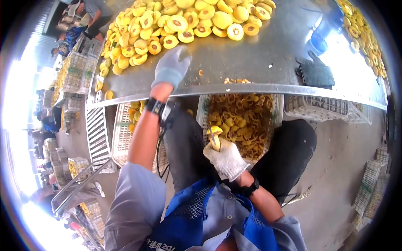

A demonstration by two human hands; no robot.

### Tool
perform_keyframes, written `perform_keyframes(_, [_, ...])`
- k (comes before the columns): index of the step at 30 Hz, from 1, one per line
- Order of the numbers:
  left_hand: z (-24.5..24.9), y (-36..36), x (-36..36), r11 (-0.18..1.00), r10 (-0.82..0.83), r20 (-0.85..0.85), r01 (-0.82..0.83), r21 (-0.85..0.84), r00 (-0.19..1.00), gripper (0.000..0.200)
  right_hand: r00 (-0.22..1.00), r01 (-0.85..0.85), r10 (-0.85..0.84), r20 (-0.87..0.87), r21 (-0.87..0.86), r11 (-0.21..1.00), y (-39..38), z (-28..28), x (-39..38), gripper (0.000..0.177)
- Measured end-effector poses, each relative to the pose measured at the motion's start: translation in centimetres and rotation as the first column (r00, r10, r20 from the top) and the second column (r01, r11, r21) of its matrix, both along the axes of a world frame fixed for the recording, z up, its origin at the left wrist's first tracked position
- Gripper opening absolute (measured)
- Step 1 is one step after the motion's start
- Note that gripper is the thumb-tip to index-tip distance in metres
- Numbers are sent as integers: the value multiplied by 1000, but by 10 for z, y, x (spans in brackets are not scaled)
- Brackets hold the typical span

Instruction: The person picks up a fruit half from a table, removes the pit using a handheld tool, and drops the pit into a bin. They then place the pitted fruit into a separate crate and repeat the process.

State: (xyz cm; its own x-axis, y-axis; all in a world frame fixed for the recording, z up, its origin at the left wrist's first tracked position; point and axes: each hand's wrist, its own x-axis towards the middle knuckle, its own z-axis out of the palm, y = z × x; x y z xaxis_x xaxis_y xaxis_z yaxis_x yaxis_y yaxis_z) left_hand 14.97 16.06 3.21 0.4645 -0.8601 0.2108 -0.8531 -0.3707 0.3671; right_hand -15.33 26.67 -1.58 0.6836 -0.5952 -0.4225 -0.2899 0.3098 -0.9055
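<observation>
My left hand [173,67], in a light grey glove, is over the metal table [234,67] beside the heap of halved yellow fruit [190,21]. Its fingers are smeared and partly hidden, so I cannot make out anything in them. My right hand [226,157], in a white glove, is closed in front of my lap. A thin tool, apparently a knife [212,130], sticks up from it, with yellow fruit [215,141] against the tool. Beneath and beyond that hand, a crate [202,111] holds fruit pieces and scraps. Many halves in the heap show brown centres.
The table's raised metal rim [251,88] runs between my arms. A dark glove or cloth [317,74] and a blue container [319,42] lie at the right. White crates [320,108] stand under the table. More crates and people [90,19] are at the left.
</observation>
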Motion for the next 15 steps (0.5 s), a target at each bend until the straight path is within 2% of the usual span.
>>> perform_keyframes(1, [-6,-22,13,999,40,28,-40,-10,999,51,1000,1,-1,1,-41,999,1,-4,0,14])
perform_keyframes(2, [-7,-41,23,991,131,-28,-131,-13,991,61,1000,3,-3,0,-84,996,-1,-8,0,14])
perform_keyframes(4, [-16,-74,45,978,206,71,-206,-1,976,68,1000,-20,19,-6,-81,997,-6,-7,0,20])
perform_keyframes(7, [-17,-107,47,928,343,-24,-335,161,939,75,996,-46,39,-81,-84,995,-15,0,3,23])
perform_keyframes(10, [-38,-130,48,922,375,-33,-369,116,926,77,996,-43,36,-87,-79,996,-19,2,6,24])
perform_keyframes(14, [-72,-129,87,919,381,-284,-395,8,880,61,993,-55,46,-112,-83,995,-21,4,4,24])
perform_keyframes(15, [-44,-118,62,916,372,-465,-400,40,804,49,992,-53,43,-119,-82,995,-21,4,4,24])
